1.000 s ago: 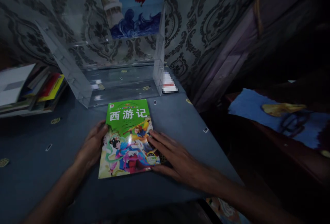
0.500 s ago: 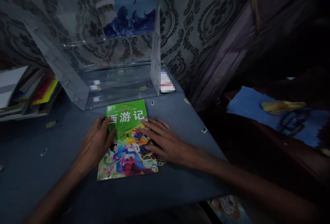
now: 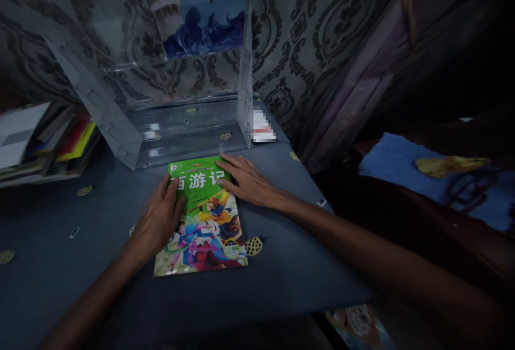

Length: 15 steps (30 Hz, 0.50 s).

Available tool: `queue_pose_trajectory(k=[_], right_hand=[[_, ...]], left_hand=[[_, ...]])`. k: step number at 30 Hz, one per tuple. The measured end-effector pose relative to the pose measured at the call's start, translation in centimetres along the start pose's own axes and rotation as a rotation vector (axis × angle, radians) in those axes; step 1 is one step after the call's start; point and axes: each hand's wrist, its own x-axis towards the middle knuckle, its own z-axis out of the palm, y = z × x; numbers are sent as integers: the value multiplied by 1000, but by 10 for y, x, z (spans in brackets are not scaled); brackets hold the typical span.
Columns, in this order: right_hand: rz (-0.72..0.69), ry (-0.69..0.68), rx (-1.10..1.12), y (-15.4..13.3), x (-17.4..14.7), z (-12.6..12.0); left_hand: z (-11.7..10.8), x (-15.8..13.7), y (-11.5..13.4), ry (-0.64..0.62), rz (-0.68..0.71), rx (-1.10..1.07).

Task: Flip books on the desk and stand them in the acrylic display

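A green picture book [image 3: 207, 216] with white Chinese characters and cartoon figures lies flat, cover up, on the blue-grey tablecloth [image 3: 116, 291]. Along its left edge rests my left hand [image 3: 160, 216], fingers extended and thumb over the cover. My right hand [image 3: 245, 178] lies at the book's upper right corner, its fingers stretched out across the edge of the cover. Neither hand is closed round the book. Just behind the book stands a clear acrylic stand [image 3: 185, 124] with upright side panels.
Stacked books and papers [image 3: 44, 140] sit at the left. A white card [image 3: 262, 127], partly pixelated, lies right of the stand. Patterned wallpaper [image 3: 289, 22] and a sea picture [image 3: 209, 22] are behind. Beyond the table's right edge, a blue cloth [image 3: 390, 162] carries a yellow object [image 3: 450, 166].
My right hand has slid up the book's right side to its upper corner. My left hand stays at the left edge. The view has shifted slightly.
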Motion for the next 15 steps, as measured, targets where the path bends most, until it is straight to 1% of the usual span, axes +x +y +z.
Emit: queue_pose_trajectory(k=[2, 4, 8, 10, 12, 13, 15], right_hand=[[-17, 21, 23, 1, 0, 0], [-31, 56, 52, 1, 1, -1], [-60, 148, 121, 1, -3, -4], [-44, 194, 190, 2, -6, -5], [-22, 224, 272, 3, -10, -5], [-14, 234, 309, 4, -11, -5], [6, 251, 367, 6, -11, -5]], left_hand=[[1, 1, -3, -9, -7, -2], [-1, 5, -8, -34, 14, 8], [-15, 22, -22, -163, 115, 93], [-24, 30, -22, -187, 138, 181], [-30, 34, -11, -172, 133, 258], [-33, 35, 0, -165, 127, 274], [-36, 33, 30, -174, 110, 261]])
